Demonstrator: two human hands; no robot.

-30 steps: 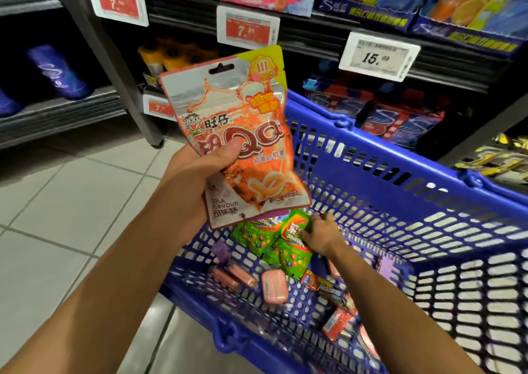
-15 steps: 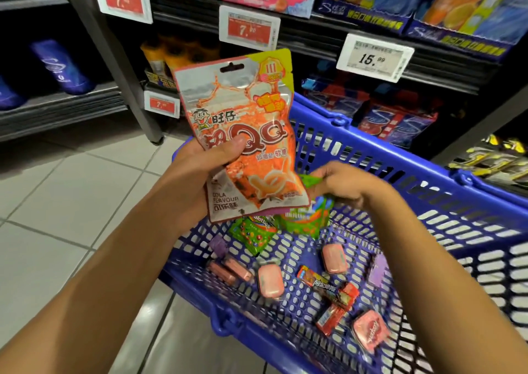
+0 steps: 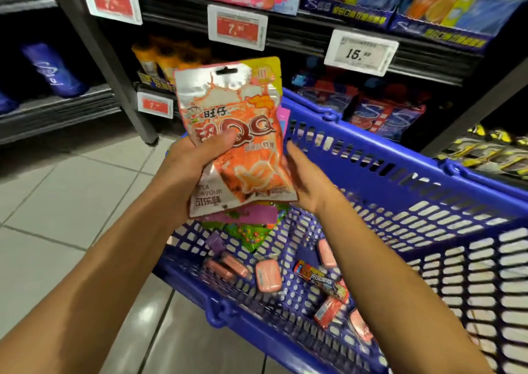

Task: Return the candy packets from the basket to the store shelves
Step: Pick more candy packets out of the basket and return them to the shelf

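Packet: orange candy packet (image 3: 237, 145) gripped by left hand (image 3: 194, 167), upright.
Right hand (image 3: 307, 182): placed behind packet.
Basket (image 3: 385, 179): blue, below.

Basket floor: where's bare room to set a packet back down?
Bare mesh lies in the basket on its far right side, behind the pink tins. Crowded: the near-left corner, with tins, the candy bar and the green packet.

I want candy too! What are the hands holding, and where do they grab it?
The left hand grips the orange QQ gummy packet near its lower left, thumb across the front. The right hand touches the right edge; its grip is hidden.
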